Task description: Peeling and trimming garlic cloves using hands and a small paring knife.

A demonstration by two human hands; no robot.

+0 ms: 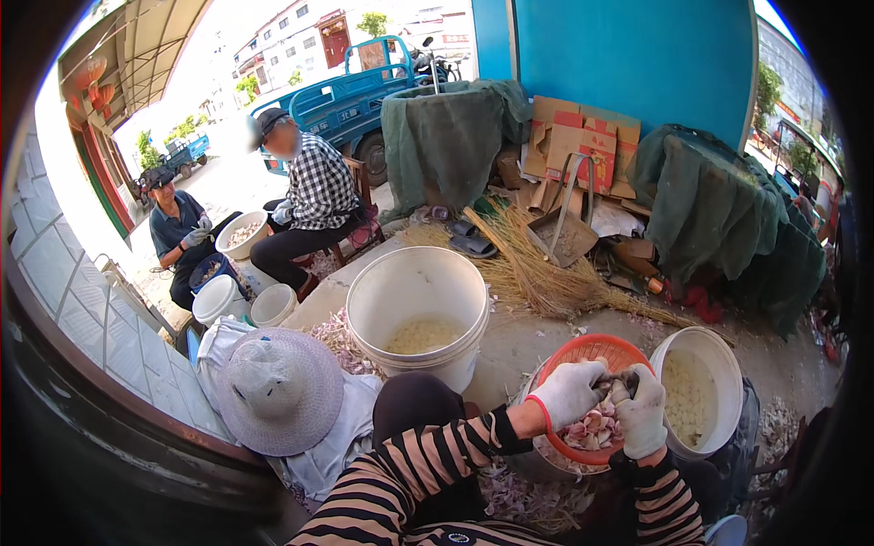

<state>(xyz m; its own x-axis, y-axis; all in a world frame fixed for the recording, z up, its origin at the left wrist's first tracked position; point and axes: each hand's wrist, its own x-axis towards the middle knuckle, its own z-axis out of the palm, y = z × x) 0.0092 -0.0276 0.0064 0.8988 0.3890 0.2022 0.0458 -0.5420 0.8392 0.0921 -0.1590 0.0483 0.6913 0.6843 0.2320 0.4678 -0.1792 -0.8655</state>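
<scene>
Both my hands wear white knit gloves with the fingertips bare or darkened. My left hand point(570, 394) and my right hand point(640, 409) meet over a red plastic colander point(567, 351), their fingertips pinched close together. A small thing, seemingly a garlic clove, is between them, mostly hidden by the fingers. Unpeeled pinkish garlic cloves point(593, 428) lie in the colander, which rests on a wider container holding garlic skins. Just right of my right hand, a white bucket point(734, 382) holds peeled garlic cloves point(685, 396) in liquid.
A large white bucket point(418, 273) with pale cloves in liquid stands ahead. A sun hat point(280, 392) lies on cloth at left. Garlic skins litter the ground. Beyond are a straw broom point(546, 290), a metal dustpan point(563, 239), slippers point(471, 240) and two seated people with tubs.
</scene>
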